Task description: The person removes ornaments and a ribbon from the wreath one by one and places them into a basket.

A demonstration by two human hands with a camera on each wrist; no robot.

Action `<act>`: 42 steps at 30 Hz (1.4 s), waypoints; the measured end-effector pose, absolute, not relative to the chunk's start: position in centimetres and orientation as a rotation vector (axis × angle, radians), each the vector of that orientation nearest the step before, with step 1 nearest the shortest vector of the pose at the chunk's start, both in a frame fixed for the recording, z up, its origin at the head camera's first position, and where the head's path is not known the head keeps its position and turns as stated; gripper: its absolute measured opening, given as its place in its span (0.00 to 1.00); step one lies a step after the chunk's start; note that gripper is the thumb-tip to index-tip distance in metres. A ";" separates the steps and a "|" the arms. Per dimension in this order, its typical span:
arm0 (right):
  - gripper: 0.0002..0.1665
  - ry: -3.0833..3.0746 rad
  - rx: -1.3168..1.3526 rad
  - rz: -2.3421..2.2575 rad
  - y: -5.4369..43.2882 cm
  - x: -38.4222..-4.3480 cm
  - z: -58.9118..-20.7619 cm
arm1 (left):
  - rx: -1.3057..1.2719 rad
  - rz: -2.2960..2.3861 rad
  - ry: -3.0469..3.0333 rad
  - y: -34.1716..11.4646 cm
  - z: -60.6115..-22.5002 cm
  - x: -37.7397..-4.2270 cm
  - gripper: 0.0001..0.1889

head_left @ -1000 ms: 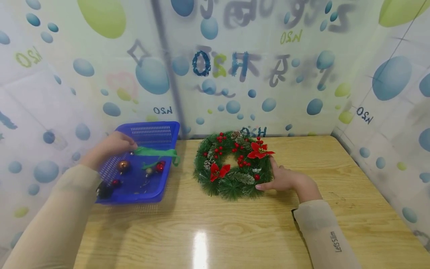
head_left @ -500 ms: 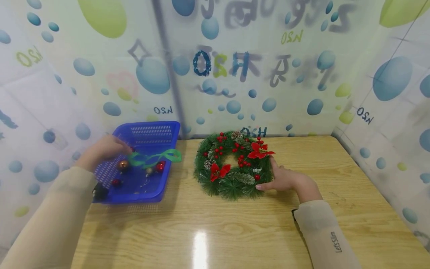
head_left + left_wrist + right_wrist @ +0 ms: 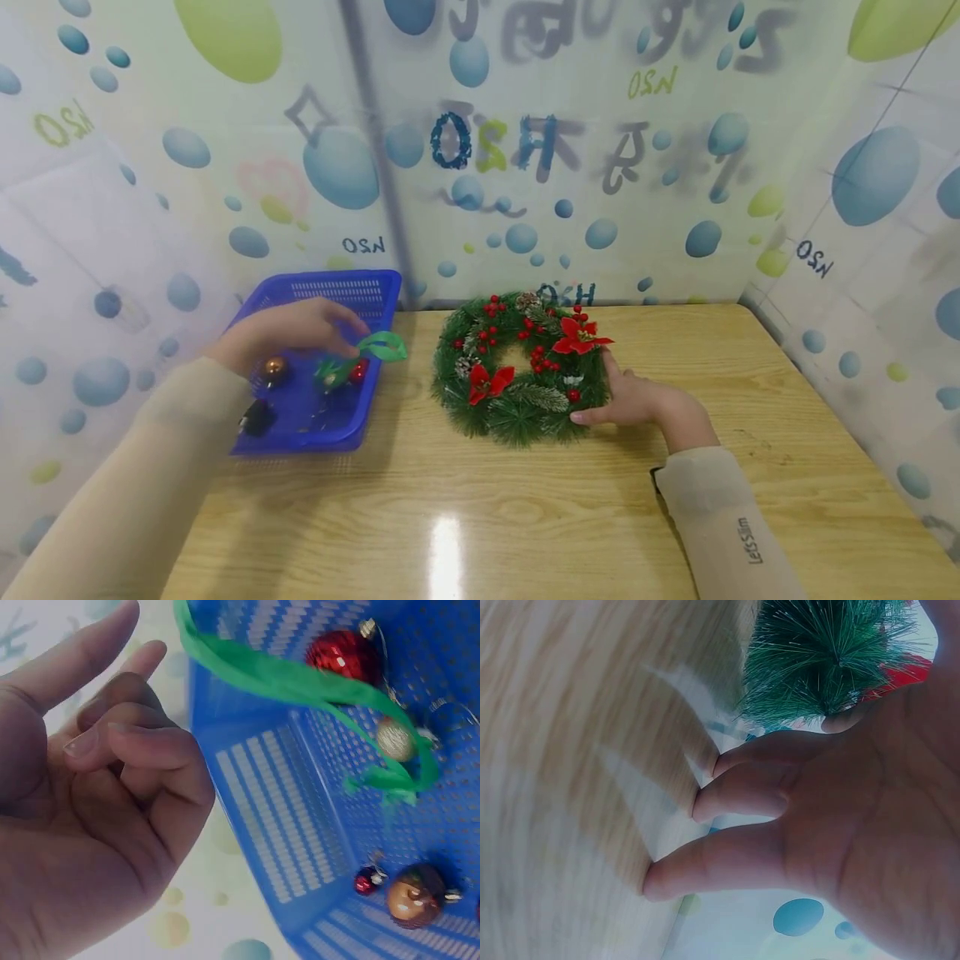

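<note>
My left hand is over the blue plastic basket, close to a green ribbon that trails across the basket and over its right rim. In the left wrist view its thumb and forefinger stand apart, the other fingers are curled, and the ribbon passes beside them. A Christmas wreath with red poinsettias, berries and pine cones lies flat on the table. At its right edge rests my right hand, fingers spread. In the right wrist view several fingertips touch the tabletop beside the wreath.
Inside the basket lie a copper bauble, a red bauble, a small gold bauble, a small red bauble and a dark object. The wooden table meets a patterned wall behind.
My left hand has let go of the green ribbon, dipped left, then moved right across the basket towards the ribbon's loop. The right hand and the wreath have stayed put.
</note>
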State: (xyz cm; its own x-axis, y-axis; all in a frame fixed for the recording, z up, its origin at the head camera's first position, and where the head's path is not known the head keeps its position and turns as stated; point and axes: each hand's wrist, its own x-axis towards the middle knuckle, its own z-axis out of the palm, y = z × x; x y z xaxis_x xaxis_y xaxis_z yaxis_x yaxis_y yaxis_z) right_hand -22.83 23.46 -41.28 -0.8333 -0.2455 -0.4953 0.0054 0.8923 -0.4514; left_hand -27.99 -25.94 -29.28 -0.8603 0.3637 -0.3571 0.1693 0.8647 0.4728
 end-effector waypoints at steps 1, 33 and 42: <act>0.87 2.495 -0.172 -0.597 23.5 -22.8 -41.3 | 0.393 0.604 2.572 -25.4 -29.2 -28.1 0.22; 0.87 2.498 -0.163 -0.598 23.5 -22.7 -41.0 | 0.296 0.592 2.560 -25.8 -30.5 -28.3 0.18; 0.87 2.499 -0.165 -0.586 23.5 -22.8 -41.3 | 0.252 0.534 2.603 -30.1 -31.8 -28.7 0.16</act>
